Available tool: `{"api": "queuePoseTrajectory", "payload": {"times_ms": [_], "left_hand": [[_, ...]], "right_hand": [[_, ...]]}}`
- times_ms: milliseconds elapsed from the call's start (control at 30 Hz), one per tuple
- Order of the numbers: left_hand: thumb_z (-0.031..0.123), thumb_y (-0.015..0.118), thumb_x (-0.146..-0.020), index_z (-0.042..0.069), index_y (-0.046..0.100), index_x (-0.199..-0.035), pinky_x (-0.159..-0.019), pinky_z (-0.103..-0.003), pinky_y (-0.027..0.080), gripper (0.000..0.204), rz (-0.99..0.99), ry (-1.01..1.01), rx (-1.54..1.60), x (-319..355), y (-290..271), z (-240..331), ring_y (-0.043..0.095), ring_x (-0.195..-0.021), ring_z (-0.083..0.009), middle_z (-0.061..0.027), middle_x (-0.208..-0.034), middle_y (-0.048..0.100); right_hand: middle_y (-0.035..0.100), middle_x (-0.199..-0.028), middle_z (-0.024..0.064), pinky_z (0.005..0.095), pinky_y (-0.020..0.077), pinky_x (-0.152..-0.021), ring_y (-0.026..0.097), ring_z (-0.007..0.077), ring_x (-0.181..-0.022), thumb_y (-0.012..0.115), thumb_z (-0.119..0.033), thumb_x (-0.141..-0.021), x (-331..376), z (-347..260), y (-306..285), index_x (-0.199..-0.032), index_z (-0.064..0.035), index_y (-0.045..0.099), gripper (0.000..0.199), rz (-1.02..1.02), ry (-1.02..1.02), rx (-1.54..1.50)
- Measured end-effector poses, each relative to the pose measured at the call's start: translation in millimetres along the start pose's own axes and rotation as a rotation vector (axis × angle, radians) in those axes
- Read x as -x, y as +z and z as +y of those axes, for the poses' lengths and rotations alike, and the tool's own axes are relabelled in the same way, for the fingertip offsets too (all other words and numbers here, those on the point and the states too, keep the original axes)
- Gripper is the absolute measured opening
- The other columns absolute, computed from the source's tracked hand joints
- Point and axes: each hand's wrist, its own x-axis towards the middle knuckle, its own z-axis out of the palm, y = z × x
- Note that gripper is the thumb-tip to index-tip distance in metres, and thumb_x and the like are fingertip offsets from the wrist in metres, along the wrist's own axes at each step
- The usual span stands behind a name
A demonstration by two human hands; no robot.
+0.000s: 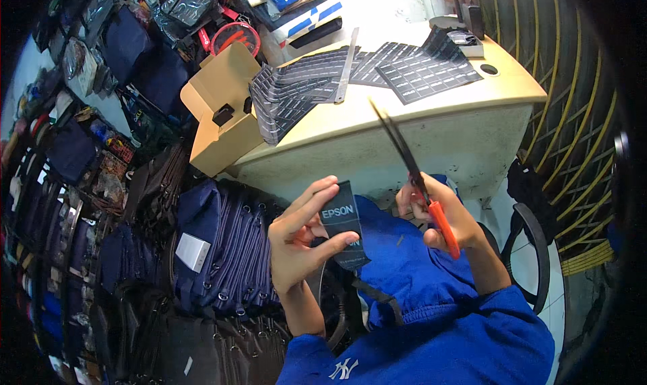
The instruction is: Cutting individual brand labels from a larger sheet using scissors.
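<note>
Between the thumb and fingers of my left hand (293,230) is a small black label piece (341,213) with pale printing, held upright in front of my body. My right hand (455,213) is wrapped round a pair of scissors (443,229) with orange handles. Their long dark blades point up toward the desk and away from the label. Beyond my hands, black printed label sheets (428,73) are spread over the desk (377,115). A metal ruler (348,65) lies across some of them.
An opened cardboard box (232,139) with small black items stands at the desk's left end. Stacked dark blue bags (226,250) and black bags (236,351) fill the lower left. To the right are a chair's black armrest (532,250) and a folding metal gate (573,115).
</note>
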Motion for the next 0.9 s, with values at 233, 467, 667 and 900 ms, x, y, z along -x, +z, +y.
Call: {"api": "queuePoseTrajectory", "payload": {"times_ms": [233,467,667,900], "left_hand": [[-0.007,0.080,-0.058,-0.004,0.057,-0.118,-0.056,-0.014,0.041,0.064,-0.105,-0.038,-0.033,2.6,17.7,-2.1,0.049,-0.076,-0.0010,-0.0163,-0.126,0.053],[-0.008,0.078,-0.059,-0.003,0.057,-0.117,-0.062,-0.015,0.045,0.062,-0.084,-0.035,0.028,0.4,28.0,-8.8,0.051,-0.079,-0.0030,-0.0193,-0.131,0.047],[-0.014,0.072,-0.064,-0.004,0.059,-0.110,-0.078,-0.028,0.056,0.048,-0.069,-0.082,0.128,1.2,32.2,-8.4,0.060,-0.096,-0.0168,-0.0195,-0.123,0.050],[-0.014,0.074,-0.060,-0.003,0.062,-0.108,-0.072,-0.021,0.053,0.051,-0.035,-0.133,-0.003,1.0,27.7,-5.2,0.055,-0.082,-0.0082,-0.0111,-0.110,0.055]], "right_hand": [[0.051,-0.082,-0.0008,0.0189,0.0365,-0.062,0.044,0.0036,-0.067,0.067,-0.002,-0.075,-19.5,-12.2,24.5,-0.088,0.0000,0.054,0.019,0.132,-0.168,-0.016],[0.053,-0.082,0.0011,0.0208,0.0408,-0.068,0.049,0.0058,-0.074,0.066,0.002,-0.076,-17.5,-8.3,29.5,-0.085,-0.0015,0.052,0.017,0.222,-0.296,0.046],[0.052,-0.080,0.0019,0.0203,0.0399,-0.065,0.049,0.0054,-0.074,0.064,0.003,-0.077,-16.3,-7.6,27.3,-0.082,-0.0018,0.050,0.016,0.258,-0.258,-0.008],[0.051,-0.082,0.0016,0.0206,0.0393,-0.064,0.047,0.0052,-0.073,0.067,-0.001,-0.076,-15.5,-0.4,22.0,-0.085,-0.0020,0.051,0.018,0.226,-0.260,-0.078]]}}
